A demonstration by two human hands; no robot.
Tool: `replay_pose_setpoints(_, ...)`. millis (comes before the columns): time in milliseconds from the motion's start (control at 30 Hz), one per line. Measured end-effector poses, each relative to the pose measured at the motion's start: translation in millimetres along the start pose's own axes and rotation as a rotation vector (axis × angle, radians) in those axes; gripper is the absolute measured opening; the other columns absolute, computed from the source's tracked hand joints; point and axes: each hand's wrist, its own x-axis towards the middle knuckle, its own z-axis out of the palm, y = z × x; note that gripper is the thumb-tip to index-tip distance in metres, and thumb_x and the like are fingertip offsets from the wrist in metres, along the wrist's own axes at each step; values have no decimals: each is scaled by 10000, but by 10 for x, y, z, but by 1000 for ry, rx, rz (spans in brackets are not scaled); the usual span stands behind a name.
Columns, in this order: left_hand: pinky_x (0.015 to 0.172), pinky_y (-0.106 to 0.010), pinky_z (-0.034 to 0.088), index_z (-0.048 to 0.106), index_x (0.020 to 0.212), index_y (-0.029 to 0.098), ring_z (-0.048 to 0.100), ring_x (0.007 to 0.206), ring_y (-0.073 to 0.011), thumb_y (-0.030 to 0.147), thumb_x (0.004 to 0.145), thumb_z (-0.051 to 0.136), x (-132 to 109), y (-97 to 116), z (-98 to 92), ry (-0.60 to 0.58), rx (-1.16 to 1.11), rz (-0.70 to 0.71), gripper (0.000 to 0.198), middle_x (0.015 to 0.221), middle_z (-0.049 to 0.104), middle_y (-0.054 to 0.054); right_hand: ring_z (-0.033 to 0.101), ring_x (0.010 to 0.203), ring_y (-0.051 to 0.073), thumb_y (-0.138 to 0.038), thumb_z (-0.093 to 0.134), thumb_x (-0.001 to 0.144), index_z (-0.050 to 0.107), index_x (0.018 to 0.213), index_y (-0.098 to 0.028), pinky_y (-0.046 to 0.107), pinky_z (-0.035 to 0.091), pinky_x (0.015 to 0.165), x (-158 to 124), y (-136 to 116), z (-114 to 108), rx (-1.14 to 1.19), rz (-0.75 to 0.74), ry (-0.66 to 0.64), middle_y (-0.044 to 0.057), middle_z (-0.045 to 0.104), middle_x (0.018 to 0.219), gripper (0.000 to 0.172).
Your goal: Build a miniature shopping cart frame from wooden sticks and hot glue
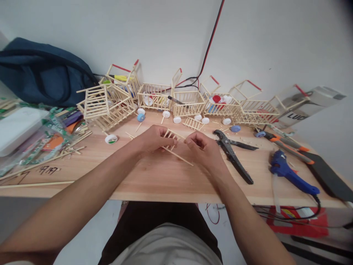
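My left hand [157, 139] grips a small ladder-like frame of thin wooden sticks [179, 156], with short rungs between two longer rails. The fingers of my right hand [200, 144] are pinched at the end of the frame's upper rail; whether they hold a separate small piece is hidden. Just beyond the hands lies another small stick ladder [193, 123] on the wooden table [162, 184]. To the right of my right hand rest black-handled pliers [232, 154], their jaws pointing away.
Several stick-built toy carts [190, 103] with bottle-cap wheels line the wall. A blue glue gun [292, 173] and orange-handled pliers [289, 145] lie at the right. At the left are a white box [22, 127], plastic wrappers, loose sticks [68, 152] and a dark blue bag [46, 73].
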Motion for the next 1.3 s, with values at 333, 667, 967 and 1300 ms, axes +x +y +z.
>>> replay_pose_setpoints(333, 478, -198, 332, 604, 676, 132, 463, 527, -84, 283, 689, 669, -5, -5, -5, 12, 7, -5, 164, 594, 547, 8, 464, 637, 115, -307, 536, 829, 584, 752, -195, 239, 335, 585, -10, 33, 10, -3, -10, -17, -23, 539, 675, 144)
replay_pose_setpoints(667, 476, -200, 318, 603, 667, 129, 447, 510, -76, 251, 715, 652, 7, -35, -20, -16, 4, 20, 139, 561, 529, 20, 430, 619, 112, -301, 531, 831, 580, 749, -196, 243, 307, 570, -13, 37, 9, -15, -25, -35, -30, 500, 654, 142)
replay_pose_setpoints(967, 476, -200, 326, 615, 672, 120, 450, 509, -75, 263, 698, 677, 10, -32, -11, 23, -20, 4, 158, 567, 535, 17, 413, 603, 110, -325, 526, 832, 555, 738, -199, 243, 301, 562, -10, 55, 27, 16, -8, -47, -36, 478, 635, 160)
replay_pose_setpoints(1300, 546, -211, 394, 617, 1075, 131, 518, 598, -76, 254, 658, 747, -22, 36, -58, 71, -214, 64, 455, 842, 621, -30, 329, 504, 82, -425, 584, 794, 562, 756, -199, 235, 243, 490, 108, 149, -48, 273, 92, 23, -62, 406, 569, 230)
